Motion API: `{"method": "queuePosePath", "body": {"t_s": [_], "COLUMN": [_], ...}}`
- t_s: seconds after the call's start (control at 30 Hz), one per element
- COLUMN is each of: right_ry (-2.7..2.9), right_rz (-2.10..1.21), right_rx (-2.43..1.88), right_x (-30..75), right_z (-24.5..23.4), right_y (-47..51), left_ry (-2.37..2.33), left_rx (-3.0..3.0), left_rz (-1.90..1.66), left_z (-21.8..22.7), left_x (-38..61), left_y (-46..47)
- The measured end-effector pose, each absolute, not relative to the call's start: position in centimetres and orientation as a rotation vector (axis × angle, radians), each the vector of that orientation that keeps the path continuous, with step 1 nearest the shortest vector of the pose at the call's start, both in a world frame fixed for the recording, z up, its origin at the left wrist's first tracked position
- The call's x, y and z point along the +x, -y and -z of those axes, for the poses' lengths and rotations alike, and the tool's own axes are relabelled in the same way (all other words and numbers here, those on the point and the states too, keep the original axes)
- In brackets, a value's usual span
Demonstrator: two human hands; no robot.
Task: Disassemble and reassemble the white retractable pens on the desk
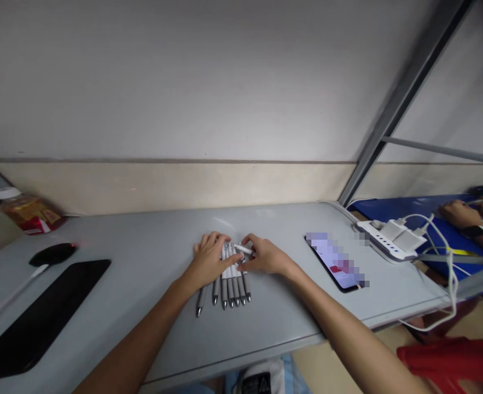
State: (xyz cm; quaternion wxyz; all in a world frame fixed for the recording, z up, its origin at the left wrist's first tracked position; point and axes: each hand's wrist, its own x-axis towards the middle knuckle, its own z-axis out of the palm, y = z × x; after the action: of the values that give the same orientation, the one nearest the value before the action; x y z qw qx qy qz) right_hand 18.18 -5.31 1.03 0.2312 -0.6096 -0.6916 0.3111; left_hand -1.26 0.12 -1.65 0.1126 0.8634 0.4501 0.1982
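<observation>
Several white pens (230,272) with grey grips and silver tips lie side by side on the grey desk, tips toward me. One more pen (201,302) lies at a slant just left of the row, its upper part hidden under my left hand. My left hand (210,260) rests over the left pens, with fingers arched and the thumb stretched across the row. At the row's far right end, my right hand (263,254) pinches a white pen (243,249) that lies crosswise near the tops of the others. Part of that pen is hidden by the fingers.
A phone (335,262) lies to the right, near a white power strip (387,241) with plugs and cables. On the left are a dark flat slab (44,317), a black oval pad (53,254) and a bottle (31,212). Another person's hands (466,216) rest beyond the metal frame.
</observation>
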Motion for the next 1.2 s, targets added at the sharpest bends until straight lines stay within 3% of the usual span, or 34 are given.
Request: {"method": "queuePosePath", "body": {"t_s": [0.37,0.57,1.2], "right_ry": [1.875,1.766,1.759], "right_rz": [-0.866,-1.068,-1.167], "right_rx": [-1.646,-1.649,-1.520], "right_x": [18.3,18.4,18.0], "right_z": [-1.5,-1.7,-1.0], "right_y": [5.2,5.4,5.2], "left_ry": [-1.319,-1.283,-1.181], "left_rx": [2.457,2.481,2.469], "left_rz": [-0.575,-0.721,-0.578], "left_z": [0.3,-0.1,-0.3], "left_x": [-1.8,-3.8,-4.0], "left_y": [0.0,-1.2,-1.1]}}
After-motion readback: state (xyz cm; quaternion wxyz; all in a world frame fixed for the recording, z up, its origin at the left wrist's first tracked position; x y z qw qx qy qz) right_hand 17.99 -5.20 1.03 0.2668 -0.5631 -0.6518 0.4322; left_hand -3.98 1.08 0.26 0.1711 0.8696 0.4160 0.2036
